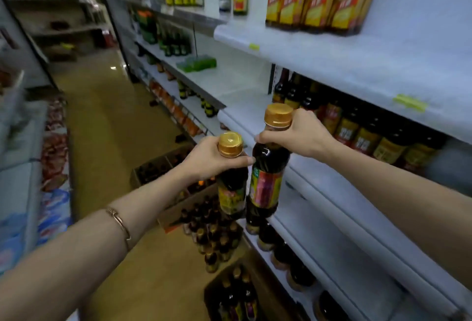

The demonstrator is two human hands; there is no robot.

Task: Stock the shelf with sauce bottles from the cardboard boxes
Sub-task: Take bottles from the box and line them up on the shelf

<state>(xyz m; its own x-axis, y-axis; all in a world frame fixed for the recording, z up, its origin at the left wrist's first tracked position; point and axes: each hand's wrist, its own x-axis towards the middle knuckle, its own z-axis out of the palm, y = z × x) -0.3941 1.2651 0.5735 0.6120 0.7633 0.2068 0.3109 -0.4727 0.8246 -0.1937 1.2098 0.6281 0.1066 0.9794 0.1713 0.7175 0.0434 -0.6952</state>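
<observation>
Two dark sauce bottles with gold caps are held upright in the air, side by side and touching or nearly so, just off the front edge of the white middle shelf (319, 175). The left hand (212, 157) is extended from a raised forearm bearing a bracelet (120, 223), its fingers curled round the neck of the left bottle (231, 180). The right hand (298, 137) is reached in from the right, its fingers wrapped round the neck of the right bottle (268, 167), which is held higher. Open cardboard boxes (224, 292) of bottles are located on the floor below.
</observation>
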